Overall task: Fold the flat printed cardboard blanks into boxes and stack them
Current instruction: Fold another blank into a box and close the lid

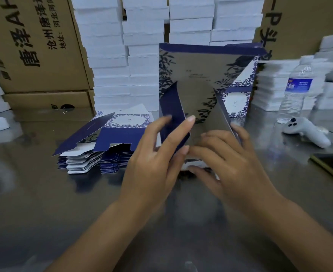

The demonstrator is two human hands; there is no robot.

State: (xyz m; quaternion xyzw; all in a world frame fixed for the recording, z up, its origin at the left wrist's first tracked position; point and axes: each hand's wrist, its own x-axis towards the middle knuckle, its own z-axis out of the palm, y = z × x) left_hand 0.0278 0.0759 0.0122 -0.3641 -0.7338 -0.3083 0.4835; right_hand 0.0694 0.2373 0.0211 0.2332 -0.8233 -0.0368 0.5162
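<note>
Near edge: steel table (44, 193), both forearms in.

Left hand (157, 154) pinches the dark blue side flap (173, 114), thumb on the front and fingers curled over its edge. Right hand (226, 154) grips the opposite grey-faced flap (220, 118), fingertips wrapped behind it. Some motion blur, so exact finger contact is unclear.

Both flaps belong to the half-folded blank (197, 71), standing upright on the table right in front of the hands, printed back panel facing the camera.

Handling, my read: thin printed card, very light, stiff across panels, bends only on score lines. The coated face is probably slick. Hold near the creases, not the flap tips; corners crush easily.

Left of it: pile of flat blanks (110, 146). Right: controller (307, 132), phone (332, 165), water bottle (295, 91).

Behind: white stacks (126, 55), brown cartons (34, 46).
</note>
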